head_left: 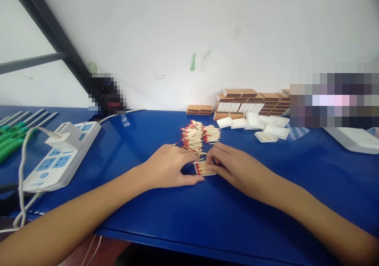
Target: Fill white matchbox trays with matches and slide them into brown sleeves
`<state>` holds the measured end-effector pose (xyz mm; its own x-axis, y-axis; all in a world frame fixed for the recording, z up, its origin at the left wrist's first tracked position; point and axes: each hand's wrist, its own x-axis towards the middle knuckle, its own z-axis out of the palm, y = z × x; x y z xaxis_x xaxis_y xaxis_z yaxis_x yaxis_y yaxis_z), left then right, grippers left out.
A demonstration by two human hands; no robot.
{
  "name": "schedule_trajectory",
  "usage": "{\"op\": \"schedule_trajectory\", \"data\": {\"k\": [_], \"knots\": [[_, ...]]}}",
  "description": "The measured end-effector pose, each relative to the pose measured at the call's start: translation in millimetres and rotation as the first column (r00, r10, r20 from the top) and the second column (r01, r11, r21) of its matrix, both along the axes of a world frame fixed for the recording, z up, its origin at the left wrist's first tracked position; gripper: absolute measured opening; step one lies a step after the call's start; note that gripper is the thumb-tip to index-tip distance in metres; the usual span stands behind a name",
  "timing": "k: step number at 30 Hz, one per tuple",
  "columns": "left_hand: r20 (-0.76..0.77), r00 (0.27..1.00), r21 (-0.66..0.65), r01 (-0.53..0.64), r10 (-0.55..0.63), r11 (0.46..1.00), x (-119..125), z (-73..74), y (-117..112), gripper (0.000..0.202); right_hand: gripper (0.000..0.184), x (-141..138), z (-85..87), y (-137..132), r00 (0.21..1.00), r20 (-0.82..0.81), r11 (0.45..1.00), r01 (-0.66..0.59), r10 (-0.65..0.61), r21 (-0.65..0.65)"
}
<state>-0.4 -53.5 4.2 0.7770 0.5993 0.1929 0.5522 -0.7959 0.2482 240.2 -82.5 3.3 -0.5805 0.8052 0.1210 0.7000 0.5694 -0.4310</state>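
Observation:
A small white matchbox tray (196, 169) lies on the blue table, holding a layer of matches (201, 168) with red heads to the left. My left hand (167, 166) grips the tray's left end between thumb and fingers. Over its right end, the fingers of my right hand (233, 164) are pinched together on the matches, covering that end of the tray. Just behind both hands is a loose pile of matches (192, 137), with a smaller heap (211, 133) at its right side.
Empty white trays (275, 131) lie scattered at the back right. Behind them, brown matchboxes (269, 97) are stacked against the wall, and a short row (199, 109) stands left of the stack. A power strip (62, 159) with a white cable sits left, beside green-handled tools (13, 139).

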Motion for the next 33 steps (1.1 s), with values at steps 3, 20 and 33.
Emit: {"op": "schedule_trajectory", "data": {"k": [3,20,33], "knots": [[0.002,1.0,0.002,0.015,-0.015,1.0,-0.5,0.1,0.4,0.035,0.005,3.7,-0.9,2.5,1.0,-0.018,1.0,-0.013,0.013,0.013],[-0.016,0.999,0.01,0.036,-0.036,0.999,-0.5,-0.1,0.3,0.037,0.016,5.3,2.9,-0.4,0.999,-0.011,0.999,-0.047,0.047,-0.009],[0.106,0.994,-0.059,0.041,-0.035,0.997,3.6,2.2,-5.2,0.033,0.02,40.4,9.7,29.9,0.937,-0.128,0.893,0.348,-0.324,0.286]]}}
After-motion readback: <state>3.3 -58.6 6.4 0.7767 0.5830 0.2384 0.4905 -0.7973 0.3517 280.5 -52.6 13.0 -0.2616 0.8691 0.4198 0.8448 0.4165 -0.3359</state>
